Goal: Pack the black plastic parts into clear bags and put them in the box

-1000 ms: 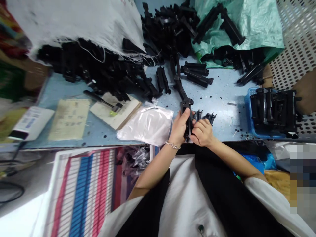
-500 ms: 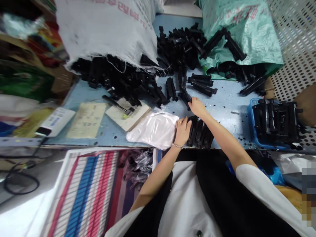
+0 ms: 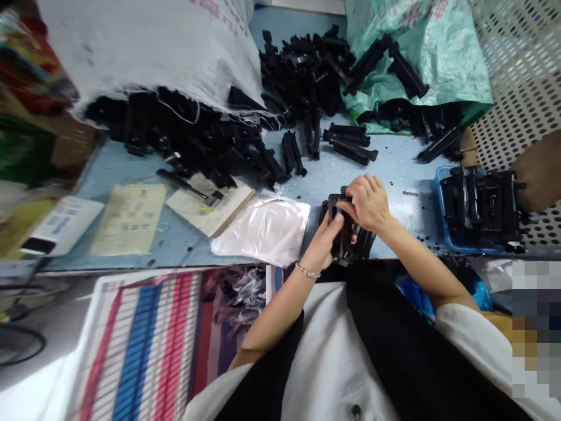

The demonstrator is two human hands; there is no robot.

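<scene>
A long black plastic part (image 3: 344,241) is held near the table's front edge. My left hand (image 3: 321,244), with a bracelet at the wrist, is closed round its left side, the thumb lying over it. At its far end my right hand (image 3: 370,203) pinches with thumb and fingers; what exactly the fingertips grip there is hidden. Under and beside the held part lies a row of similar black parts (image 3: 365,242), mostly covered by the hands. Left of my left hand lies a stack of clear plastic bags (image 3: 265,229).
Black parts (image 3: 307,70) are heaped at the back, between a white woven sack (image 3: 153,47) and a green sack (image 3: 456,64). A blue basket (image 3: 443,219) of parts stands right. A screwdriver-like tool (image 3: 188,186) rests on a pad (image 3: 193,213) beside a handwritten sheet (image 3: 129,219).
My right hand has drawn a black part from beyond the row back toward me. My left hand has left the row's edge and closed on the part. The view has shifted slightly.
</scene>
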